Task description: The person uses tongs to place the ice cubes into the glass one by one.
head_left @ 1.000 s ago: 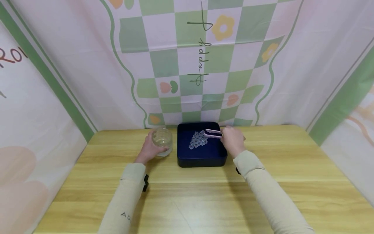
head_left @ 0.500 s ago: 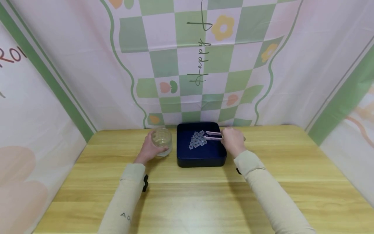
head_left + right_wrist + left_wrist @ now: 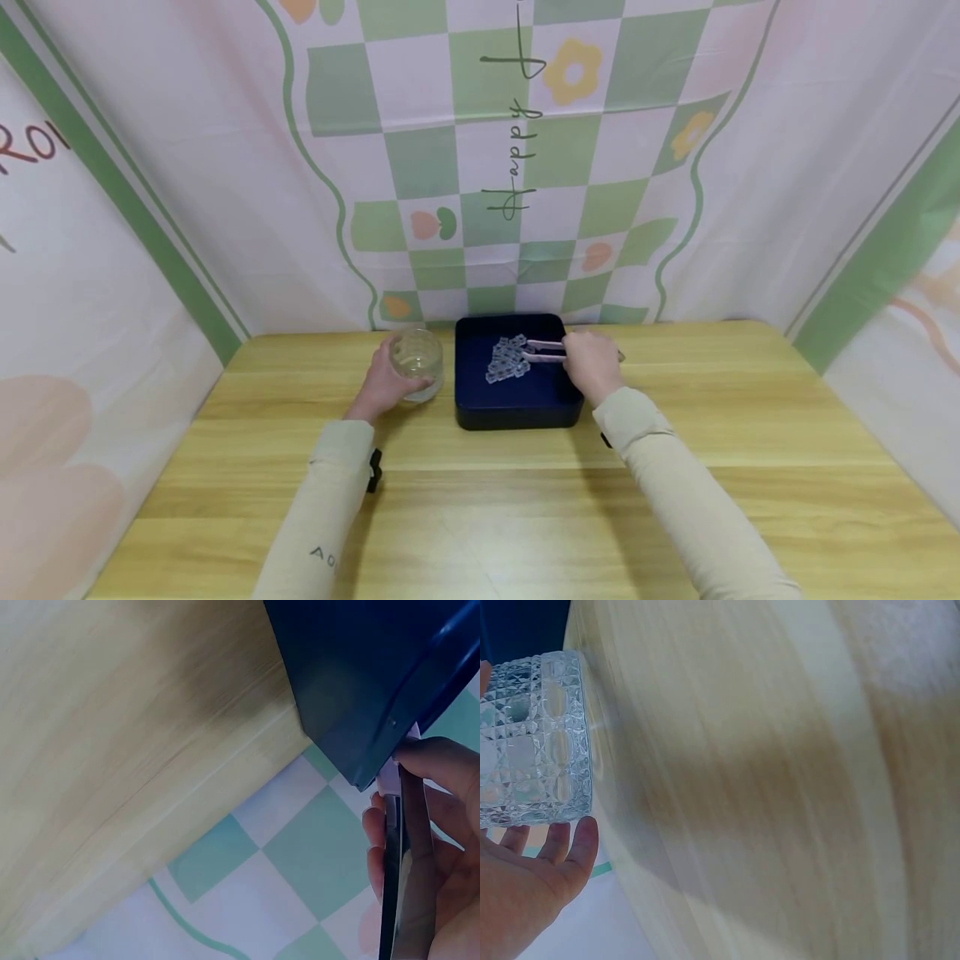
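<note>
My left hand (image 3: 384, 385) grips a clear glass (image 3: 417, 357) beside the tray, thumb at the near side and fingers behind. In the left wrist view the glass (image 3: 532, 742) shows a cut diamond pattern. Tongs (image 3: 547, 357) with pale pink ends are held in my right hand (image 3: 592, 362), above the tray's right side. Their two tips stand apart, at the right edge of a heap of small clear cubes (image 3: 507, 360). A dark blue square tray (image 3: 517, 417) contains the cubes. Metal handles of the tongs (image 3: 409, 862) appear in the right wrist view.
The wooden table (image 3: 465, 508) carries the tray and glass near its back edge. Directly behind rises a checked green and white cloth (image 3: 487, 275), with pale cloth walls (image 3: 97, 333) at both sides. The tray's wall (image 3: 337, 697) stands close to my right hand.
My right hand has shifted slightly left and the tong tips have come a little nearer the front, closer in on the cubes. My left hand and the glass stay put.
</note>
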Motion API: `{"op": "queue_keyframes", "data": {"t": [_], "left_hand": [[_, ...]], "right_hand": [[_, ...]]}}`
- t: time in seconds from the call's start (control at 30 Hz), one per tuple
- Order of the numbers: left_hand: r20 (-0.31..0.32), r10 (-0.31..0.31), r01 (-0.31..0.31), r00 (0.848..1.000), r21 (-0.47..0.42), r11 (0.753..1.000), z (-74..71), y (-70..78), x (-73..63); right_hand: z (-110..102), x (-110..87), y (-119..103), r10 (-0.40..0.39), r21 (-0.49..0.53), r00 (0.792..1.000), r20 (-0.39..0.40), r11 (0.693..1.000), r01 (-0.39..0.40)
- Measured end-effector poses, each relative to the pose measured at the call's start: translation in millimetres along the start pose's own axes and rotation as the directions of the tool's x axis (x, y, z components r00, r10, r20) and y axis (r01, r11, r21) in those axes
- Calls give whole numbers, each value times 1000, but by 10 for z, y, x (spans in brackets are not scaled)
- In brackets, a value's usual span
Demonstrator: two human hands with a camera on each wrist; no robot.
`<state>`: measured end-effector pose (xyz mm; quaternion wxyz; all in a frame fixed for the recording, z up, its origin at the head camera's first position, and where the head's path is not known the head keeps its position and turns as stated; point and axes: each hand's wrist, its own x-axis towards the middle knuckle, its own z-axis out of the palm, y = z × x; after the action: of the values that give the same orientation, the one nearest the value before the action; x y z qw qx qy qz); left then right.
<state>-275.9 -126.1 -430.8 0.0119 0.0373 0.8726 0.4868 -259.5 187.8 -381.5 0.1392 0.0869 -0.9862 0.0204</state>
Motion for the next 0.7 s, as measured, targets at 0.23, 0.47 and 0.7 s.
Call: {"op": "queue_keyframes", "data": {"t": [0.23, 0.47, 0.7], "left_hand": [[-2, 10, -10, 1000, 6, 1000, 2, -1, 5], [0, 19, -19, 1000, -2, 1000, 1, -15, 19], [3, -6, 6, 1000, 13, 1000, -4, -16, 17]], "right_hand": [[-6, -5, -18, 2, 3, 1000, 9, 1000, -2], [-1, 3, -16, 22, 9, 999, 30, 1000, -22], [-13, 2, 14, 74, 33, 996, 40, 997, -75]]}}
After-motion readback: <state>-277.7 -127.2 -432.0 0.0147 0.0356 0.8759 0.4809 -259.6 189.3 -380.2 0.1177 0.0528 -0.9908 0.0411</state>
